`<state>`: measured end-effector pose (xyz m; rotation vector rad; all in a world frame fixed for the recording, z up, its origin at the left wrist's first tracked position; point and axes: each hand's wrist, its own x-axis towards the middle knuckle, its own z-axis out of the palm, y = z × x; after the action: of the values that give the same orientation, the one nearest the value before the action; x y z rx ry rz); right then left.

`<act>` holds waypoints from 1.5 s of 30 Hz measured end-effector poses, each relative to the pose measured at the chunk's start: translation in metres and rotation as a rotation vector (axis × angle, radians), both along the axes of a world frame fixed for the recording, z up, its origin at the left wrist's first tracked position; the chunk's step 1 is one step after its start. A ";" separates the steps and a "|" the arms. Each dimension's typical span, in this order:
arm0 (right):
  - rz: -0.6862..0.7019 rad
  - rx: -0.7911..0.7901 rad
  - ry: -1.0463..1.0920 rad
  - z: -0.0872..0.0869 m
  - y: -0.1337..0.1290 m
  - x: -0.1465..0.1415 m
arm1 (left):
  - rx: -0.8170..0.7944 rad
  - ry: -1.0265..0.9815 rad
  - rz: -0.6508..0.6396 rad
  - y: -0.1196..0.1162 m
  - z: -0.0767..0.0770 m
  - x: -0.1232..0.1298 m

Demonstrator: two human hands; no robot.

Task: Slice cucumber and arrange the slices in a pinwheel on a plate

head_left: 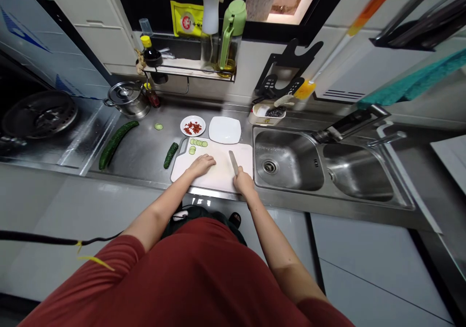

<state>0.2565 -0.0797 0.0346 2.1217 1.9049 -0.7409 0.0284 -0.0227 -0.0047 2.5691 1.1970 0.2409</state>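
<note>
A kitchen knife is in my right hand, which is closed round its handle. The blade points up and slightly left over the right side of the white cutting board. My left hand rests on the middle of the board, fingers curled and together. Anything under its fingers is hidden. Cucumber slices lie in a short overlapping row near the board's top left, with a few more just below. Left of the board lies a piece of cucumber, apart from both hands.
Behind the board stand a white plate of chopped red pieces and a white square plate. A whole cucumber, a single slice and a steel pot are leftward. A double sink adjoins the board's right.
</note>
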 end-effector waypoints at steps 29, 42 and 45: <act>0.239 0.032 -0.048 0.025 -0.031 -0.020 | -0.112 -0.357 0.732 -0.015 -0.024 -0.006; 0.330 0.018 -0.052 0.022 -0.040 -0.028 | -0.211 -0.281 0.798 0.001 -0.021 -0.007; 0.331 0.016 -0.049 0.021 -0.039 -0.029 | -0.223 -0.278 0.801 0.001 -0.020 -0.006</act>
<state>0.2277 -0.1192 0.0554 1.7480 2.1638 -0.5990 0.0220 -0.0212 -0.0248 1.6851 1.9351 0.5667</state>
